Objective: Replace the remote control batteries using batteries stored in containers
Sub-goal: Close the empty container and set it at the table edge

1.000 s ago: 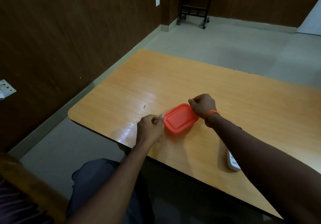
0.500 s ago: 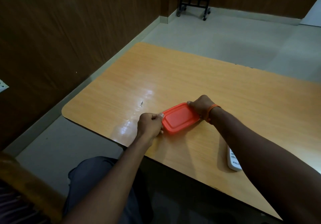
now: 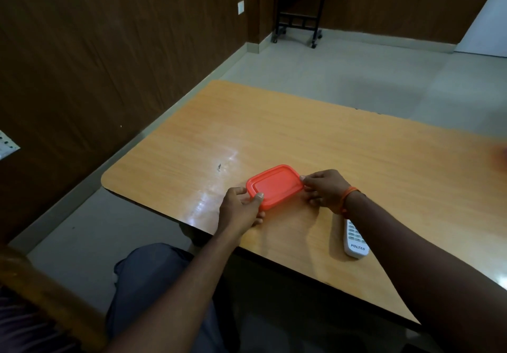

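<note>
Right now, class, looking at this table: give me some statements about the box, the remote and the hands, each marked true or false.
1. The left hand and the right hand both hold the orange box. True.
2. The orange box is open. False: it is closed.
3. The remote lies on the table, touched by neither hand. True.
4. The remote is black. False: it is white.
</note>
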